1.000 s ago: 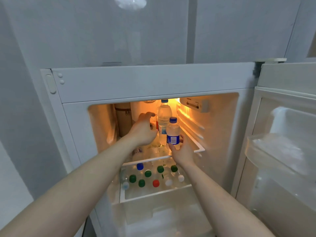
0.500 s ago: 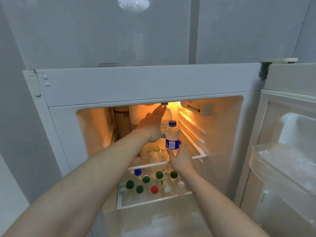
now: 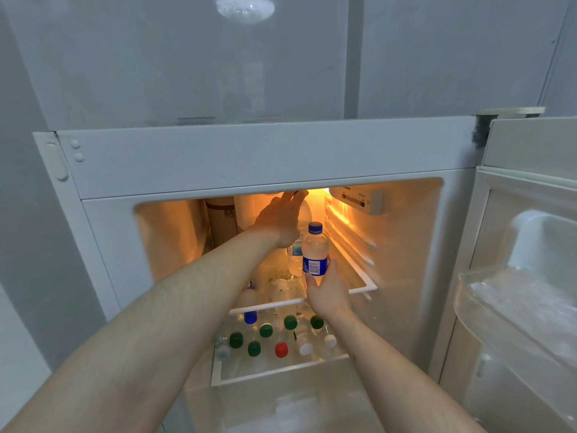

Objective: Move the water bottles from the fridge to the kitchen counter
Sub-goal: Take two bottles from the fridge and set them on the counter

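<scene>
Inside the open fridge, my right hand grips a small water bottle with a blue cap and blue label, held upright just above the top shelf. My left hand reaches deeper, fingers stretched up over the cap of a taller water bottle that stands behind the small one; the hand hides most of it. Whether the fingers close on it cannot be told. On the lower shelf stand several bottles with green, blue, red and white caps.
A brown cylindrical container and a white roll stand at the back left of the top shelf. The fridge door hangs open on the right with a clear door shelf. A control box sits top right inside.
My left hand has left the spot low on the shelf and risen to the tall bottle's top, fingers extending. My right hand keeps the small bottle, lifted slightly.
</scene>
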### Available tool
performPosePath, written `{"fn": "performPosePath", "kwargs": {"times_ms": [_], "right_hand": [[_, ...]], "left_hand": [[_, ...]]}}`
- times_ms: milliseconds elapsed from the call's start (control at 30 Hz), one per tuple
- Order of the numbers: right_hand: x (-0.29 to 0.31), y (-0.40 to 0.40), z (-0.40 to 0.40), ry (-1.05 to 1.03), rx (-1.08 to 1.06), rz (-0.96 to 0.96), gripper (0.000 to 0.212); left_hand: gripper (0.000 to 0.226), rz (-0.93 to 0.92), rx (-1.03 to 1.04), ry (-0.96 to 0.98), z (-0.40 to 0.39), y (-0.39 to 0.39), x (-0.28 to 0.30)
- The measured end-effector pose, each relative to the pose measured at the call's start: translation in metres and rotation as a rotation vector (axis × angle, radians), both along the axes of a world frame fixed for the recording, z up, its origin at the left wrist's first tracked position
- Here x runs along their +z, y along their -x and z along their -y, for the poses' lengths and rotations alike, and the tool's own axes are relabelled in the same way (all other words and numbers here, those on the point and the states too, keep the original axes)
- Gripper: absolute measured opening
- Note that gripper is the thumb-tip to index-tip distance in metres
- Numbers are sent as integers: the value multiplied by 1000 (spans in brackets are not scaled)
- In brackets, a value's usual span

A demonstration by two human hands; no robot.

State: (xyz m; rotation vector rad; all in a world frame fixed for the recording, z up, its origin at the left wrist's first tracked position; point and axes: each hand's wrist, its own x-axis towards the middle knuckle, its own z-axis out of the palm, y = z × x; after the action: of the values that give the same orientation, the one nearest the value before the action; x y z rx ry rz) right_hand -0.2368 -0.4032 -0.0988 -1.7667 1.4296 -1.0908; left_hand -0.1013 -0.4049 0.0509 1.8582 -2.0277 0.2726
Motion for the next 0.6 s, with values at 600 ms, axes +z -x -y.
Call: {"fn": "performPosePath", "kwargs": {"times_ms": [600], "right_hand": [[6, 2, 1, -6, 18, 0, 65]], "left_hand": [[75, -495, 206, 52, -10, -46, -36]]}}
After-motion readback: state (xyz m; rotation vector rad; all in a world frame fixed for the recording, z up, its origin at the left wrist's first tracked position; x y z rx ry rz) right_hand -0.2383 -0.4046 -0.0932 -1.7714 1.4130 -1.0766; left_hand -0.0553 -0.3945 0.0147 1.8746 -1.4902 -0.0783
